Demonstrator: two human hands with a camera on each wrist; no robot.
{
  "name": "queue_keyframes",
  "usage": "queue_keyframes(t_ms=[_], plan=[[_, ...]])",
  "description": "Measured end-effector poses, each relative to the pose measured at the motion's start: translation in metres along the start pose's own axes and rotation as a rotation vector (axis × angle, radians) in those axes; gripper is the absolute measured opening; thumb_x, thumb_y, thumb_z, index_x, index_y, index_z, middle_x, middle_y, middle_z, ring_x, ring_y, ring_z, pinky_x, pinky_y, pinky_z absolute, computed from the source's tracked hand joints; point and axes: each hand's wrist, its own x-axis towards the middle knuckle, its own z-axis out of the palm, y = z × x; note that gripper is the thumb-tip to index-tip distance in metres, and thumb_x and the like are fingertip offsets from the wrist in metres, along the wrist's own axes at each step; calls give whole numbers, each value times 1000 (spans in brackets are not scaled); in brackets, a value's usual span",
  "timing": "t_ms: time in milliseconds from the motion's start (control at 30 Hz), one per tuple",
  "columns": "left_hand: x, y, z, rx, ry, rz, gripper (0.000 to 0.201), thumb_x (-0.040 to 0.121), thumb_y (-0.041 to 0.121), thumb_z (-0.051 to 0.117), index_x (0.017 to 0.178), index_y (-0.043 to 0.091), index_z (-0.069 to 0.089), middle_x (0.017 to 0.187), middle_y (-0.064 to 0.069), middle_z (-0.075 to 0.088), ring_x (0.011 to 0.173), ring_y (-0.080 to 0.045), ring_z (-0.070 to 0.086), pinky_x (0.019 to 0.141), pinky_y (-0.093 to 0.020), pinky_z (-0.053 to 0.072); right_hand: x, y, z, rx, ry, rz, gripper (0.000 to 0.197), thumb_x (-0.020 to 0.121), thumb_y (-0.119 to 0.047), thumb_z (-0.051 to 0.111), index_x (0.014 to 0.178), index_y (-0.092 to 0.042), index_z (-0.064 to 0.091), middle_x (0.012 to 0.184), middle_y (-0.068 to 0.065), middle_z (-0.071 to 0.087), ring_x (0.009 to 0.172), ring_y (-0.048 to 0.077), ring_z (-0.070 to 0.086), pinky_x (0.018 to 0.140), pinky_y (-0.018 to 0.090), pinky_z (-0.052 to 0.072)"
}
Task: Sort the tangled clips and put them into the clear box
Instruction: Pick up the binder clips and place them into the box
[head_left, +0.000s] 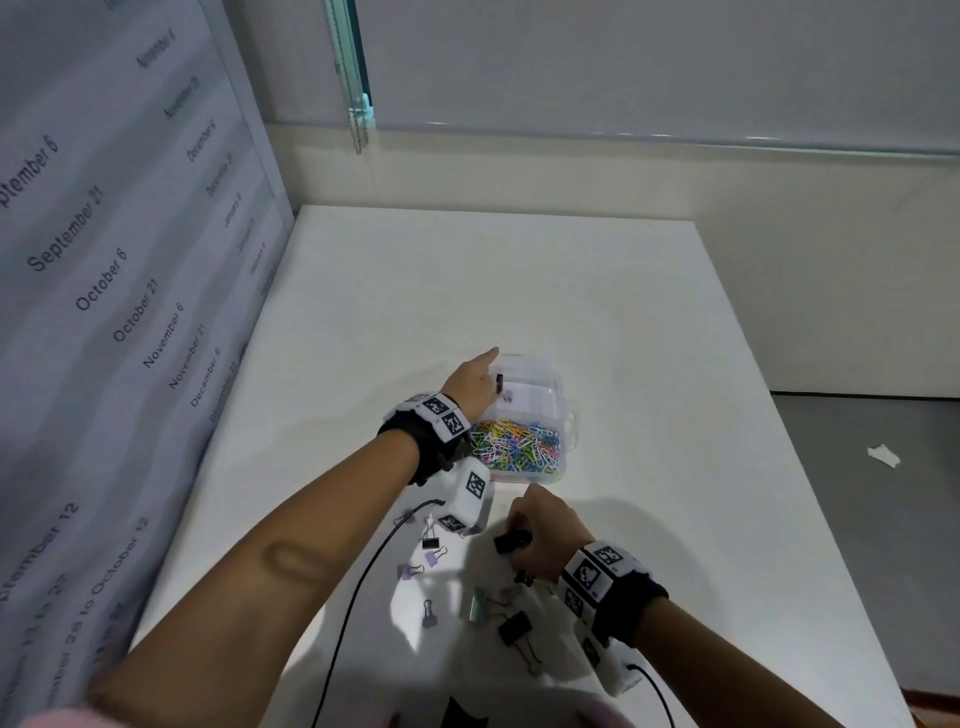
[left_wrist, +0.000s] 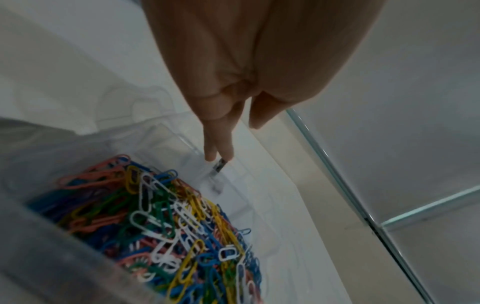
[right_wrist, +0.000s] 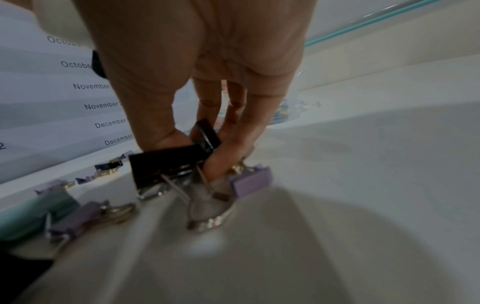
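My right hand (right_wrist: 197, 86) has its thumb and fingers (right_wrist: 221, 156) curled round a large black binder clip (right_wrist: 166, 164); its black body lies roughly level, long edge running out to the left of my thumb, and its wire handles (right_wrist: 182, 191) point down and toward my wrist, their loops near the table. A second black clip (right_wrist: 206, 132) sits tilted between my thumb and fingertips. Just right of my fingertips a lilac binder clip (right_wrist: 250, 182) touches the table; more lilac clips (head_left: 410, 571) and a mint one (head_left: 475, 605) lie scattered to the left and behind my hand.

My left hand (head_left: 470, 384) reaches well ahead, over the far compartment of the clear box (head_left: 558, 410). Two of its fingers (left_wrist: 221, 144) are straight and pointing down, with a small dark clip (left_wrist: 219, 165) at their tips, long axis sloping down into the compartment; I cannot tell whether they pinch it or merely touch it. The near compartment, closer to my wrist, is heaped with coloured paper clips (left_wrist: 166, 236).

Everything rests on a white table (head_left: 519, 286). A sheet printed with dates (head_left: 104, 280) hangs to my left, a pale wall with a blind cord (head_left: 358, 124) beyond.
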Motion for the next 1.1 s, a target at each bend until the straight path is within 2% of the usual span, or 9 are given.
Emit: queue_keyframes(t_ms=[100, 167, 267, 333, 500, 667, 833, 967, 1100], plan=[[-12, -2, -1, 206, -17, 44, 51, 95, 3, 31, 143, 19, 34, 141, -12, 45, 68, -7, 50, 64, -15, 47, 0, 2, -4, 36, 22, -2, 27, 70, -25, 71, 91, -10, 63, 105, 11, 59, 96, 28, 56, 74, 27, 40], [-23, -2, -1, 356, 0, 95, 44, 94, 2, 33, 135, 13, 47, 141, -15, 46, 91, -25, 62, 80, -22, 51, -1, 6, -6, 56, 19, 4, 27, 68, -25, 74, 88, -11, 65, 99, 8, 61, 92, 25, 57, 72, 24, 39], [-32, -14, 0, 534, -34, 161, 38, 92, 1, 38, 126, 9, 54, 137, -14, 49, 123, -28, 48, 106, -35, 38, -3, 14, -9, 132, 62, 27, 19, 63, -25, 79, 73, -22, 65, 82, -2, 56, 78, 15, 52, 65, 17, 38], [-35, -27, 1, 569, -77, 166, 39, 92, 1, 38, 128, 9, 51, 135, -14, 48, 124, -27, 46, 108, -34, 36, -5, 20, -11, 204, 88, 40, 27, 60, -21, 81, 60, -32, 56, 74, -6, 55, 68, 10, 51, 60, 11, 38], [-45, -42, 5, 529, -81, 225, 50, 89, -5, 38, 136, 9, 43, 139, -11, 42, 127, -27, 43, 108, -29, 34, -14, 34, -13, 271, 129, 16, 16, 56, 0, 76, 70, -7, 71, 61, -11, 56, 54, -3, 49, 58, 12, 41], [-52, -51, 8, 537, -81, 258, 53, 88, -6, 38, 138, 11, 40, 144, -9, 38, 129, -25, 41, 110, -27, 32, -18, 38, -11, 271, 185, -45, 11, 57, -2, 72, 62, -13, 72, 54, -18, 60, 55, -14, 55, 61, 9, 42], [-65, -59, 13, 539, -91, 291, 54, 88, -7, 36, 139, 11, 39, 145, -9, 36, 130, -25, 41, 111, -28, 33, -13, 21, -48, 343, 242, 61, 19, 64, -3, 73, 60, -22, 70, 56, -10, 60, 55, 10, 61, 57, 25, 57], [-76, -61, 15, 551, -110, 309, 54, 88, -7, 35, 139, 11, 39, 147, -9, 35, 132, -25, 39, 113, -28, 31, 8, 6, -84, 434, 417, 83, 9, 71, -3, 73, 70, -12, 72, 58, -7, 60, 43, 0, 56, 44, 10, 49], [-85, -60, 16, 570, -131, 319, 54, 88, -6, 35, 140, 10, 36, 150, -10, 29, 138, -25, 32, 116, -30, 26, 40, 1, -97, 540, 512, 144, 9, 76, 0, 67, 77, -8, 72, 72, 7, 65, 49, 12, 62, 42, 15, 53]])
